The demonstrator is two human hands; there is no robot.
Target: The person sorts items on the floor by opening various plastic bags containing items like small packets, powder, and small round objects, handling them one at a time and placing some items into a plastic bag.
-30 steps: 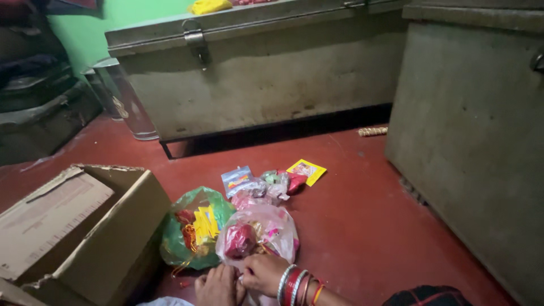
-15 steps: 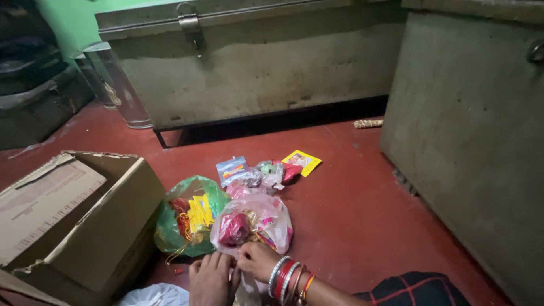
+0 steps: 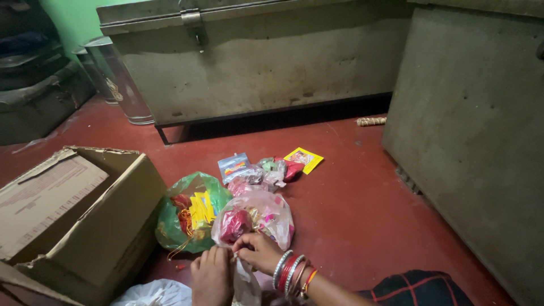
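Both hands meet at the neck of a clear plastic bag (image 3: 258,218) lying on the red floor (image 3: 351,215), and the work in hand looks to me like tying or untying that neck; which of the two I cannot tell from here. The right hand (image 3: 259,252), with a stack of red and silver bangles (image 3: 290,273) on its wrist, pinches the gathered plastic between thumb and fingertips, clenched on it. The left hand (image 3: 211,277) sits just beside it with fingers curled toward the same twist of plastic, seemingly gripping the bag too, though its fingertips are hidden. As I judge it, the next move calls for a fine two-handed pull on thin film, one hand anchoring and the other drawing, gently enough that the plastic does not tear. The bag is bulging and see-through, with a shiny red wrapped lump (image 3: 234,225) and bits of pink and gold showing inside. It lies touching a green plastic bag (image 3: 184,218) that holds yellow packets and red and gold thread. An open cardboard box (image 3: 79,215) stands to the left, small loose packets (image 3: 266,170) lie a little beyond, and two big grey metal trunks (image 3: 255,62) close off the back and right
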